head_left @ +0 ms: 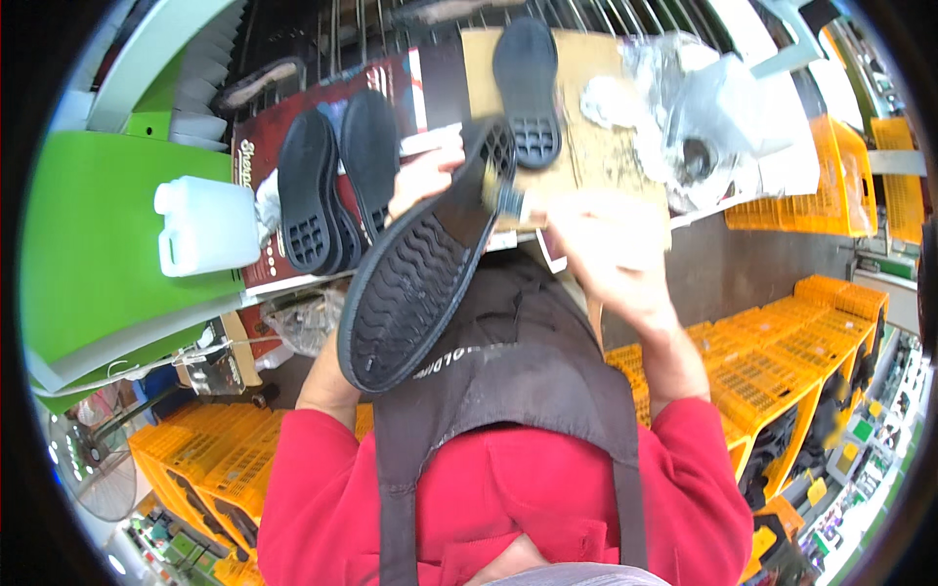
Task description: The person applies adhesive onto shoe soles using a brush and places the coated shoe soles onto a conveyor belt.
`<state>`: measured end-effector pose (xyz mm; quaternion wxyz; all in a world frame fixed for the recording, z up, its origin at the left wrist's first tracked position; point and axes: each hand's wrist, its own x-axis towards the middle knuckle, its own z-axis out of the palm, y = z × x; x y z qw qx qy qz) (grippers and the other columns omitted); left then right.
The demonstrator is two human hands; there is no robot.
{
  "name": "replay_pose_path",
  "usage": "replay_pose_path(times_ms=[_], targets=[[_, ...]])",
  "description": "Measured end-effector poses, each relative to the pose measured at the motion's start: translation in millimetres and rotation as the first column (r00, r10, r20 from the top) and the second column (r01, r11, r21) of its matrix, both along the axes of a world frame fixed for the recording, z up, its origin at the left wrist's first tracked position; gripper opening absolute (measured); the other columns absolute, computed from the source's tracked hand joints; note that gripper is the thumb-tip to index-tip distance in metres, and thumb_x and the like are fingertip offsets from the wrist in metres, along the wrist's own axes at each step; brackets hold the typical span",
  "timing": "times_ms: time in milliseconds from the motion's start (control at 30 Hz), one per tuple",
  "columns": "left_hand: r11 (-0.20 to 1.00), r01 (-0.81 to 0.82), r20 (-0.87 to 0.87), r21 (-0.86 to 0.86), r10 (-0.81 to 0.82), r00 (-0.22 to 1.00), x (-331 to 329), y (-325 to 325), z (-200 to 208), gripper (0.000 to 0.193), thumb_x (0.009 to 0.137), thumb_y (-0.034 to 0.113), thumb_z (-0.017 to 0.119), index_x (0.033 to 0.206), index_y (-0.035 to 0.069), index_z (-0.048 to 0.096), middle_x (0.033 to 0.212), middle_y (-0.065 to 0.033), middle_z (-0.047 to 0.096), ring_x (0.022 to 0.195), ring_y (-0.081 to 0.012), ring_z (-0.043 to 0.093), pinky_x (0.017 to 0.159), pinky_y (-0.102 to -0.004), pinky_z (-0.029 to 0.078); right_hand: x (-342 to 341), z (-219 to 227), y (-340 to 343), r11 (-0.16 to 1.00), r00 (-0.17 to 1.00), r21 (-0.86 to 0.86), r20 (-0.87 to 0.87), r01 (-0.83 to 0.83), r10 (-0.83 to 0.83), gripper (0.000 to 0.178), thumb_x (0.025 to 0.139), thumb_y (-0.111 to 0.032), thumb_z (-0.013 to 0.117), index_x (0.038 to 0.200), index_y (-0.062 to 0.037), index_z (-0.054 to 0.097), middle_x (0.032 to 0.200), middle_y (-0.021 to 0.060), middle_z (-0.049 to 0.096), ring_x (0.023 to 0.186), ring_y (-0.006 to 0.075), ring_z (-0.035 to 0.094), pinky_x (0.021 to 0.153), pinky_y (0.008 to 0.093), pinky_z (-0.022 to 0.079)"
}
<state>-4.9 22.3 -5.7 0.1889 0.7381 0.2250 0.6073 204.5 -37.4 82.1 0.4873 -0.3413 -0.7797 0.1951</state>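
A black shoe sole is held at a slant in front of my apron, its patterned face toward me. My left hand is closed around its edge, with part of the hand hidden behind the sole. In my right hand is a small brush, whose pale bristles meet the sole near its grid-patterned end. Another black sole lies beyond, on brown cardboard. Left of the held sole lie more black soles, a stacked group and one beside it.
A white plastic jug stands left by a green panel. Clear plastic wrapping around a container sits at the right. Metal rods run behind the board. Orange crates stand low on both sides, and another orange crate at far right.
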Motion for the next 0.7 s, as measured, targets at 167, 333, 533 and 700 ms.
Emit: replay_pose_path(times_ms=[167,333,533,700], targets=[[0.919,-0.225,-0.460,-0.323,0.055,0.886,-21.9,-34.6,53.1,0.060,0.076,0.016,0.076,0.127,0.001,0.048,0.124,-0.0127,0.053,0.123,-0.0257,0.045,0.103,-0.0402,0.036,4.8,24.1,-17.3,0.669,0.838,-0.719,-0.472,-0.188,-0.272,0.018,0.092,-0.011,0.059,0.092,0.0035,0.069,0.068,0.0049,0.063,0.054,0.0054,0.054,0.051,0.0175,0.043],[0.491,0.464,0.390,-0.738,-0.251,0.886,-31.0,-42.0,25.4,0.057,0.093,0.023,0.057,0.139,0.002,0.031,0.130,-0.0138,0.050,0.120,-0.0237,0.050,0.103,-0.0366,0.038,21.9,-7.8,-19.2,0.783,0.591,-0.594,-0.704,-0.186,-0.394,0.022,0.090,-0.016,0.060,0.093,0.0048,0.064,0.062,0.0068,0.058,0.050,0.0102,0.050,0.047,0.0211,0.039],[0.104,0.871,0.873,-0.481,-0.032,0.486,-22.0,-67.0,16.0,0.057,0.103,0.042,0.017,0.138,0.002,0.037,0.129,-0.0174,0.053,0.098,-0.0184,0.061,0.087,-0.0338,0.052,34.9,-19.4,-24.8,0.784,0.548,-0.596,-0.720,-0.176,-0.425,0.021,0.092,-0.022,0.057,0.092,-0.0019,0.060,0.062,0.0043,0.052,0.047,0.0106,0.042,0.044,0.0242,0.034],[0.076,0.855,0.855,-0.513,0.131,0.502,-9.6,-73.9,8.1,0.056,0.103,0.042,0.021,0.136,0.001,0.040,0.126,-0.0171,0.056,0.101,-0.0216,0.062,0.088,-0.0367,0.052,45.5,-27.6,-21.1,0.754,0.382,-0.617,-0.768,-0.227,-0.513,0.021,0.093,-0.026,0.057,0.098,-0.0056,0.059,0.062,0.0006,0.050,0.047,0.0086,0.040,0.045,0.0236,0.033]])
